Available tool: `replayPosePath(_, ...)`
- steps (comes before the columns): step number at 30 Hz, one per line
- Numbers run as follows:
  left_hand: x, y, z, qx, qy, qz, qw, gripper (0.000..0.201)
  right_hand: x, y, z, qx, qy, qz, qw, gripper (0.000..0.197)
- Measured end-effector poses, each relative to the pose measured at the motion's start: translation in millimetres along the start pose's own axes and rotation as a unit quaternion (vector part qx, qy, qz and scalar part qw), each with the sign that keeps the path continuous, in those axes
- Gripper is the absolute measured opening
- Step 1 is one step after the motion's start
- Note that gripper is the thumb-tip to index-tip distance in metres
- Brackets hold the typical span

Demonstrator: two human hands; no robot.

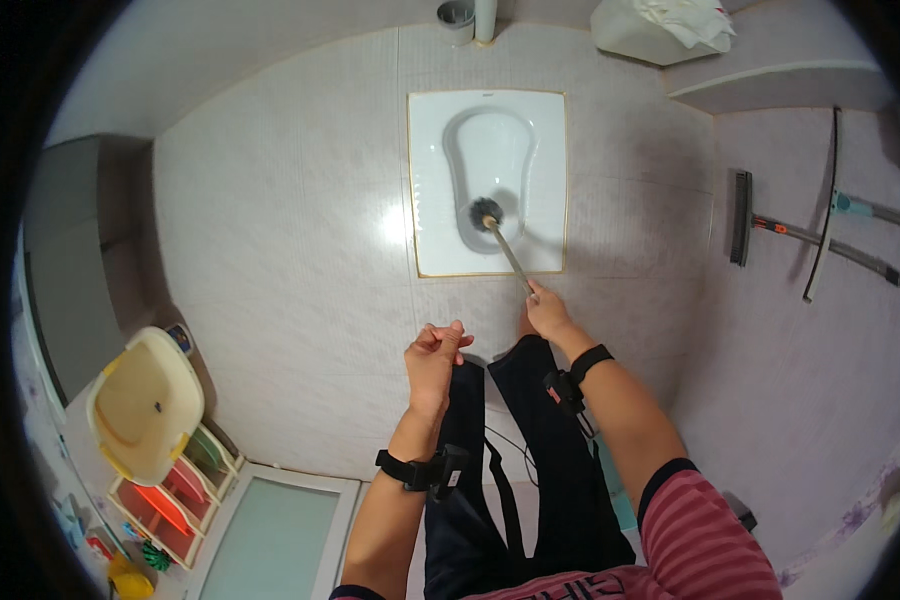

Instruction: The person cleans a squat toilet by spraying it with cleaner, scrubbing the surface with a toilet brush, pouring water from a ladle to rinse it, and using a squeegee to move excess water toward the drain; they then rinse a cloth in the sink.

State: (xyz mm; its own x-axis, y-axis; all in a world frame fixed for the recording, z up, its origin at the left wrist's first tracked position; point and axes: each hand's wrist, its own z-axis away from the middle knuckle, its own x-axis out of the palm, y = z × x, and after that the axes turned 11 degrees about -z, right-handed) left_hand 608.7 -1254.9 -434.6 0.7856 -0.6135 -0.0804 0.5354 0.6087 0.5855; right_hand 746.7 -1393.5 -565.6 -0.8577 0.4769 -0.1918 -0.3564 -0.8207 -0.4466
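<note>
Amid pale floor tiles (280, 250), a brush (486, 213) dips into the near end of a white squat toilet (550, 180); the right hand (550, 311) grips its handle (513, 261), the left hand (433, 365) half open. A cream tub (142, 385) lies left.

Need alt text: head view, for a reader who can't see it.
A person's right hand holds a long-handled brush, its dark bristled head inside a white squat toilet; the left hand is loosely curled, apparently empty.

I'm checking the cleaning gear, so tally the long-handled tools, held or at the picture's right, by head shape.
Round-headed brush, in the right hand: 1
Tools with wide, straight heads, at the picture's right: 2
Total: 3
</note>
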Motion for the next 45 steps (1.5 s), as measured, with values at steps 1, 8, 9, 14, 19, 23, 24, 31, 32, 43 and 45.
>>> replayPosePath(1, 7, 11, 10, -0.022, -0.002, -0.010, 1.000, 0.010, -4, 3, 8, 0.001, 0.019, -0.015, 1.000, 0.044)
replayPosePath(8, 43, 65, 65, -0.082, -0.092, -0.054, 0.991, 0.063, -19, -33, 120, -0.099, 0.079, -0.031, 0.991, 0.052)
replayPosePath(9, 46, 67, 70, -0.091, -0.093, -0.061, 0.990, 0.062, -23, -46, 145, -0.125, 0.084, -0.026, 0.988, 0.053)
replayPosePath(14, 71, 100, 111, -0.109, -0.121, -0.067, 0.984, 0.056, -43, -77, 244, -0.155, 0.078, -0.179, 0.968, 0.048)
replayPosePath(19, 98, 142, 154, -0.103, -0.183, -0.174, 0.962, 0.037, -63, -87, 322, -0.243, 0.166, -0.161, 0.942, 0.038)
replayPosePath(23, 121, 145, 187, -0.106, -0.206, -0.195, 0.953, 0.029, -84, -88, 373, -0.276, 0.233, -0.171, 0.917, 0.027)
replayPosePath(24, 125, 137, 189, -0.110, -0.222, -0.136, 0.959, 0.024, -86, -85, 382, -0.270, 0.228, -0.193, 0.915, 0.026)
replayPosePath(31, 158, 109, 176, -0.080, -0.365, -0.038, 0.927, 0.005, -120, -56, 400, -0.132, 0.008, -0.538, 0.832, 0.020)
replayPosePath(32, 174, 106, 195, -0.072, -0.331, -0.061, 0.939, 0.007, -131, -48, 410, -0.127, 0.012, -0.597, 0.792, 0.021)
replayPosePath(43, 310, -4, 376, -0.191, -0.330, -0.159, 0.911, 0.023, -204, 277, 503, -0.083, 0.439, -0.303, 0.842, 0.027)
replayPosePath(45, 333, -28, 421, -0.189, -0.337, -0.237, 0.891, 0.023, -204, 394, 545, 0.047, 0.527, -0.274, 0.803, 0.030)
